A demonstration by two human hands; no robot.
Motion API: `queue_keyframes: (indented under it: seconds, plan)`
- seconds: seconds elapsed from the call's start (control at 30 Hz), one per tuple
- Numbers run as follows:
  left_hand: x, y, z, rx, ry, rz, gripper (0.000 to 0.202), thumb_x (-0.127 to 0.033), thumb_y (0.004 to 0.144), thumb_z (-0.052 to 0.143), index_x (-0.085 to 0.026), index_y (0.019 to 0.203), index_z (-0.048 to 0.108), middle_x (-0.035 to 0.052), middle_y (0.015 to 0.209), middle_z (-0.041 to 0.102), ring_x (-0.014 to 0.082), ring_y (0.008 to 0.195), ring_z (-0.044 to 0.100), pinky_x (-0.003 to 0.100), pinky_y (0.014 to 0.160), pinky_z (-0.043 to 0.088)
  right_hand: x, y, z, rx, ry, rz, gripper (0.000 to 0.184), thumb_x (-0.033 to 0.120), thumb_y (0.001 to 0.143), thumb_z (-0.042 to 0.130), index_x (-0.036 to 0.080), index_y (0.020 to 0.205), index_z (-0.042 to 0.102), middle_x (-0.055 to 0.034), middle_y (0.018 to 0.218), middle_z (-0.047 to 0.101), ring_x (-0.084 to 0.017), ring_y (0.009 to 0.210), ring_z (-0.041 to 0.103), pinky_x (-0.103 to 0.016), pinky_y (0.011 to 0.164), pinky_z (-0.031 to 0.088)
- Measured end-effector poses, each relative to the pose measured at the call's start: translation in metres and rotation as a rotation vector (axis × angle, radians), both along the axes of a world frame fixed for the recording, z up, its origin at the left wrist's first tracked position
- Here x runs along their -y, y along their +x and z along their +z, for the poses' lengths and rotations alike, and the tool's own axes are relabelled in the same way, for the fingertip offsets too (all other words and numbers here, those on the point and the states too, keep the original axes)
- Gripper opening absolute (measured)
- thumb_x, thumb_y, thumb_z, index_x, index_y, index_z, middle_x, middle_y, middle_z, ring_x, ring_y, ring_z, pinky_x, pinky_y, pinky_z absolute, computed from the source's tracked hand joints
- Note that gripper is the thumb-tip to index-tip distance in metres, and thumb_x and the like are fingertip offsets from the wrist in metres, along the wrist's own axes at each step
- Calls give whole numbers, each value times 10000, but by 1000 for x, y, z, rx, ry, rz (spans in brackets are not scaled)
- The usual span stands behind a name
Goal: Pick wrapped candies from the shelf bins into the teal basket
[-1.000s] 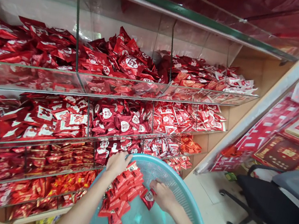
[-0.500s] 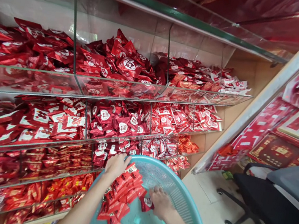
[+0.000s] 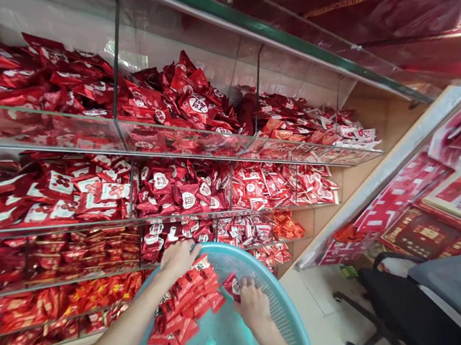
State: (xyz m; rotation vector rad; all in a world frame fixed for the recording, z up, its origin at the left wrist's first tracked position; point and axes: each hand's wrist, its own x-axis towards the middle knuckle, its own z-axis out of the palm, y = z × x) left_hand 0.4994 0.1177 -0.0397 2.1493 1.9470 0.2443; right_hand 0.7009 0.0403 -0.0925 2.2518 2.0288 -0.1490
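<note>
A turquoise plastic basket (image 3: 308, 341) sits low in the centre, its wall full of small holes. My left hand (image 3: 177, 261) is closed over the basket's far left rim. My right hand (image 3: 252, 303) is inside the basket at its right side, with its fingers closed on a dark red candy packet (image 3: 232, 285) printed with a white patch. Left of it, a heap of bright red candy packets (image 3: 184, 307) with black lettering lies along the basket's left side, just below my left hand.
Glass-fronted shelves (image 3: 190, 150) divided into compartments stand before me, filled with red packets. A green glass edge (image 3: 223, 13) runs across above. To the right are a black office chair (image 3: 406, 310) and red printed goods (image 3: 420, 233).
My right hand has risen slightly toward the basket's far side, lifting the dark red packet away from the heap. My left hand stays at the rim.
</note>
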Motion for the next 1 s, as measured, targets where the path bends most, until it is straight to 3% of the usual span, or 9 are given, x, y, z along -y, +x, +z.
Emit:
queue_keyframes:
  seconds: [0.27,0.43,0.53,0.7,0.8,0.9,1.0]
  plan:
    - [0,0,-2,-4,-1,0,499,-560,847,244,-252,962,619,69,898,674,228,828,626,301,684,436,-1,-13,-20,96,61,38,311,143,740,551,139,1052,553,-146,1009,584,-253,911,595,-315,670,498]
    - [0,0,-3,10,-7,21,488,-542,854,248,-237,916,624,65,892,672,222,832,624,291,683,432,0,-13,-7,55,55,30,373,211,726,608,142,1086,536,-150,1024,589,-261,905,605,-315,674,490]
    - [0,0,-6,34,4,31,473,-530,858,250,-240,921,619,61,909,671,222,843,622,291,685,429,-5,-9,24,33,156,51,312,252,799,523,129,1085,527,-151,1000,598,-252,870,617,-296,642,466]
    - [-1,-2,-9,75,-7,39,493,-553,855,238,-248,955,612,57,906,670,220,857,620,285,692,428,-19,-15,107,-79,429,187,157,288,867,413,190,896,533,-53,861,604,-175,754,615,-240,570,390]
    - [-1,-3,-11,61,-6,45,502,-561,851,236,-248,972,610,72,910,667,232,861,621,293,687,432,-32,-32,151,-156,618,319,137,262,882,386,207,851,507,-24,854,583,-151,793,584,-229,614,381]
    - [-2,-4,-15,47,6,41,508,-561,850,228,-249,993,603,87,911,666,242,858,623,312,691,438,-49,-56,177,-153,743,384,135,301,878,406,199,870,495,-32,853,570,-156,811,559,-237,641,388]
    - [-2,-4,-16,38,21,36,507,-556,852,217,-249,979,600,89,898,668,258,848,626,339,694,447,-66,-76,187,-87,773,396,173,357,852,457,187,864,490,-46,852,565,-173,807,551,-249,625,395]
